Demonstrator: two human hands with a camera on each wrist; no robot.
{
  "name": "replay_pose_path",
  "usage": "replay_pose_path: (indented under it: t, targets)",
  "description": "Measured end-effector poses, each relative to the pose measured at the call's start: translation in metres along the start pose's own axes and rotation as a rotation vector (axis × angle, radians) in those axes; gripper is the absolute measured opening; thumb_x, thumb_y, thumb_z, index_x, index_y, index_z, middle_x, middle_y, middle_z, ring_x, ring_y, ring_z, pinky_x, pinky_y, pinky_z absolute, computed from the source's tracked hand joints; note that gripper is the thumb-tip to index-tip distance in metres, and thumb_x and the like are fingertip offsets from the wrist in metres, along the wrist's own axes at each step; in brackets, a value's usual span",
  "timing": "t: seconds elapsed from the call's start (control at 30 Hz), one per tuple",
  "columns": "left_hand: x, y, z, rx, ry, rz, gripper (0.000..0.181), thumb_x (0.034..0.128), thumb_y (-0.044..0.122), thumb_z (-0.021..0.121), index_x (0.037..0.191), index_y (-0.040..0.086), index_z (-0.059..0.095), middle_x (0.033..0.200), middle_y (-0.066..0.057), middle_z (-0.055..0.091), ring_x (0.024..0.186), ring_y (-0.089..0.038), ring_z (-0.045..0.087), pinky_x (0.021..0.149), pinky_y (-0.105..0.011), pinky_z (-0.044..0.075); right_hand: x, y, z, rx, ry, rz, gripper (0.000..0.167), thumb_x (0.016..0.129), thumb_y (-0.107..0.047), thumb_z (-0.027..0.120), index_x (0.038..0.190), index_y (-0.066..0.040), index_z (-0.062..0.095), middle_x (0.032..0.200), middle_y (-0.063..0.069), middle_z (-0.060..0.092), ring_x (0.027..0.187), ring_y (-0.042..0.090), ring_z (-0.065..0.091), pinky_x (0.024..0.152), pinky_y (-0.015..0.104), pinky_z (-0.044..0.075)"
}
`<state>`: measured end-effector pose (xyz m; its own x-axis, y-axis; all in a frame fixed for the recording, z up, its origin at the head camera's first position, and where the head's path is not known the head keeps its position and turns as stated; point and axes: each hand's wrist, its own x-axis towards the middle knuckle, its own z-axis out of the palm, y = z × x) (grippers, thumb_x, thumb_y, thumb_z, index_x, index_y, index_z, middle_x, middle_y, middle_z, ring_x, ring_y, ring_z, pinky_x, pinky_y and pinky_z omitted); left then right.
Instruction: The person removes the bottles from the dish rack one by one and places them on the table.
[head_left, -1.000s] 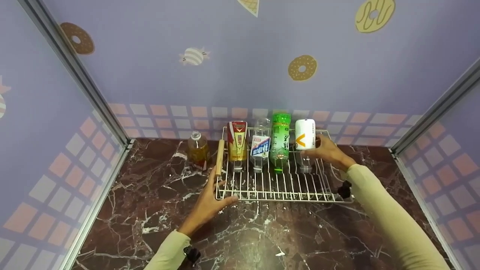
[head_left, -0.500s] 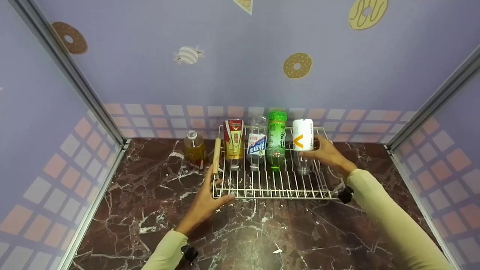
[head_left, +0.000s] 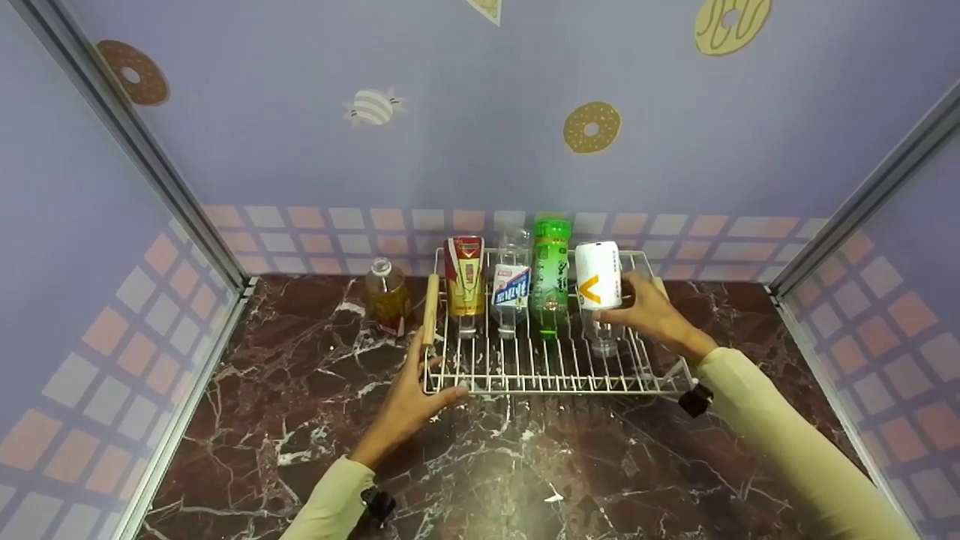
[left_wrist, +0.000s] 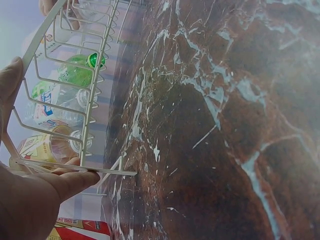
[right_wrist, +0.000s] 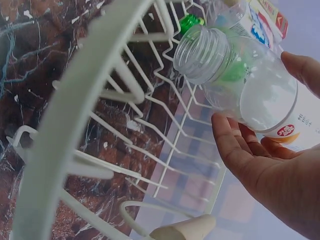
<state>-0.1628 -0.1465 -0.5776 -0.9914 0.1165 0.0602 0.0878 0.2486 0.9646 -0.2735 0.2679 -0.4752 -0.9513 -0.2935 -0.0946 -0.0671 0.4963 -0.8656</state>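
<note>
A white wire rack [head_left: 555,385] with wooden side handles holds several upside-down bottles. My left hand [head_left: 409,397] grips its front left corner, thumb on the front rail; the left wrist view shows fingers [left_wrist: 75,182] around the wire. My right hand [head_left: 660,315] holds a clear bottle with a white label [head_left: 598,274], neck down, at the rack's right end. In the right wrist view its uncapped mouth [right_wrist: 192,55] points toward the wires. Left of it stand a green bottle [head_left: 551,277], a clear bottle with a blue-white label [head_left: 511,286] and a red-gold bottle [head_left: 465,277].
An upright bottle of amber liquid [head_left: 388,296] stands on the dark marble surface [head_left: 480,465], just left of the rack. A patterned wall [head_left: 480,165] rises close behind the rack, with side walls at left and right.
The white-labelled bottle has tilted slightly, its neck shifting to the right relative to its base, with my right hand still on it. My left hand keeps its grip on the rack corner.
</note>
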Motion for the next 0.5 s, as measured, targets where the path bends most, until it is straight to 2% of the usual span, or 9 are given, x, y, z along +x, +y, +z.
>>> replay_pose_path:
  t: [0.17,0.3,0.5]
  targets:
    - [-0.002,0.001,-0.001,-0.005,-0.01,-0.009,0.134,0.0842,0.044,0.096,0.179,0.028,0.002,0.169,-0.033,0.039,0.155,-0.049,0.043,0.118,-0.079,0.038,-0.007,0.0,0.004,-0.017,0.003,-0.029,0.088,0.094,-0.016,0.088,0.159,0.013,0.035,0.149,0.035,0.055,0.126,0.046,0.065,0.11,0.059,0.058]
    - [-0.003,0.001,-0.001,0.011,-0.009,-0.009,0.134,0.0839,0.046,0.096,0.179,0.03,0.002,0.168,-0.031,0.042,0.155,-0.048,0.044,0.119,-0.082,0.032,-0.013,-0.001,0.006,0.005,0.017,-0.04,0.087,0.093,-0.014,0.088,0.159,0.013,0.038,0.151,0.034,0.054,0.13,0.047,0.062,0.11,0.058,0.058]
    - [-0.003,0.001,-0.001,0.002,-0.005,-0.004,0.133,0.084,0.046,0.095,0.179,0.03,0.003,0.171,-0.03,0.035,0.154,-0.047,0.045,0.118,-0.079,0.037,-0.02,-0.005,0.008,0.012,0.033,-0.054,0.088,0.092,-0.016,0.09,0.16,0.009,0.04,0.154,0.031,0.053,0.135,0.047,0.059,0.115,0.062,0.053]
